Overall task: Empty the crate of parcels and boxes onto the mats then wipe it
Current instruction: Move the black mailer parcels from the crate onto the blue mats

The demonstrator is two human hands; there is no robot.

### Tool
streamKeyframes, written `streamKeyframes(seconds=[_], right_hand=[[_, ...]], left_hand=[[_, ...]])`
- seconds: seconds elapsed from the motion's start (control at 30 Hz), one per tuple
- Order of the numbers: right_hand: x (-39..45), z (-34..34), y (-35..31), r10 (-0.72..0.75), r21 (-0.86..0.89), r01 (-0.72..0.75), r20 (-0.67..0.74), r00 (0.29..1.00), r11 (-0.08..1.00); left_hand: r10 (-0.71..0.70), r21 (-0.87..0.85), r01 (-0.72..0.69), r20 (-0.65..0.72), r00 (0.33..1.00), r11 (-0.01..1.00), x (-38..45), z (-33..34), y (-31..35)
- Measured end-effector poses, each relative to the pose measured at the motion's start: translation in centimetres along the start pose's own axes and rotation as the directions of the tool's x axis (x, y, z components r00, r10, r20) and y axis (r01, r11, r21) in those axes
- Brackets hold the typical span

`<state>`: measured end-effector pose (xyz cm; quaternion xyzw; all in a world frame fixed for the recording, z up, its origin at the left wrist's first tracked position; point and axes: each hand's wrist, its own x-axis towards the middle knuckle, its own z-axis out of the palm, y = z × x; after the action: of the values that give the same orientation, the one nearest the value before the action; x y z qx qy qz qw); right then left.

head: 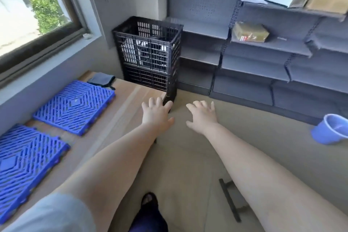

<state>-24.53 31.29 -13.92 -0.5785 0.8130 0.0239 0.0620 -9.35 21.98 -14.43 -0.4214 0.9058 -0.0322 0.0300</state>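
While both hands are stretched forward, nothing is held: the left hand (157,112) and the right hand (202,117) are seen with fingers spread and empty. The crate (148,43) is stacked on another crate in the corner, beyond the counter (131,92), well apart from the hands. White and dark parcels are visible through its mesh. The two blue mats (75,106) on the counter carry nothing, and the cloth (101,79) lies untouched. It is judged that the emptying is not yet begun, and the wiping is left too.
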Motion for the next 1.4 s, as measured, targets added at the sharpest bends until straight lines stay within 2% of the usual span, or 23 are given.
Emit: streamKeyframes(seconds=[0.07,0.23,0.5,0.67,0.83,1.0,1.2,1.3,1.4], right_hand=[[2.4,-0.2,1.4,0.019,-0.014,-0.019,0.002,1.0,1.0],[10.6,-1.9,4.5,-0.013,-0.178,0.006,-0.037,0.999,0.984],[23.8,-3.6,9.4,0.15,-0.04,-0.152,-0.048,0.987,0.988],[31.4,-3.5,12.7,0.17,-0.007,-0.17,-0.03,0.985,0.985],[41.1,-4.4,17.0,0.106,0.058,-0.102,-0.078,0.991,0.993],[52.9,-8.2,21.1,-0.046,0.105,0.066,-0.182,0.982,0.992],[66.7,-12.1,23.1,-0.236,0.101,0.263,-0.218,0.947,0.96],[72.0,-11.3,22.0,-0.292,0.153,0.33,-0.227,0.929,0.931],[76.0,-8.9,20.5,-0.366,0.143,0.392,-0.176,0.914,0.909]], left_hand=[[0.045,0.025,-0.045,-0.002,0.999,0.999,3.3,0.2,0.1],[0.174,0.107,-0.168,-0.048,0.984,0.98,13.0,0.6,-0.5],[0.242,0.046,-0.24,-0.049,0.969,0.97,28.7,1.6,-0.2],[0.318,0.093,-0.312,-0.054,0.947,0.945,37.3,2.0,1.0],[0.058,-0.121,-0.078,-0.157,0.986,0.99,47.6,0.7,1.8],[-0.061,-0.102,0.043,-0.179,0.982,0.994,59.0,-1.5,0.0],[-0.289,-0.135,0.279,-0.059,0.956,0.951,68.1,-1.7,-2.9],[-0.379,-0.192,0.369,-0.013,0.925,0.909,69.9,-0.2,-3.9],[-0.408,-0.177,0.405,0.021,0.913,0.897,72.0,1.0,-5.2]])
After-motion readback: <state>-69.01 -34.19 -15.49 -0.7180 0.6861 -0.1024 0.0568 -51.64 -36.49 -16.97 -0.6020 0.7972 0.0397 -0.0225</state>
